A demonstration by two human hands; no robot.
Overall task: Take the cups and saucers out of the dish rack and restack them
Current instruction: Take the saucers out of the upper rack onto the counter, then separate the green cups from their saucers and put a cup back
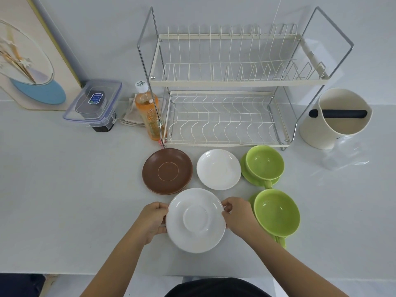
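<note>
A large white saucer [195, 220] is held level near the front of the white counter. My left hand [153, 218] grips its left rim and my right hand [236, 215] grips its right rim. Behind it lie brown saucers [167, 170], apparently two stacked, and a smaller white saucer [218, 169]. To the right, a green cup [265, 162] sits on a green saucer [248, 174]. A second green cup [276, 212] sits on its saucer nearer me. The two-tier wire dish rack [227, 82] at the back holds no dishes.
An orange drink bottle [149, 113] stands by the rack's left leg, next to a folded cloth [130, 115] and a clear lidded box [94, 102]. A cream tub with a black bar [335, 117] stands right of the rack. A clear plastic cup [345, 155] lies before it.
</note>
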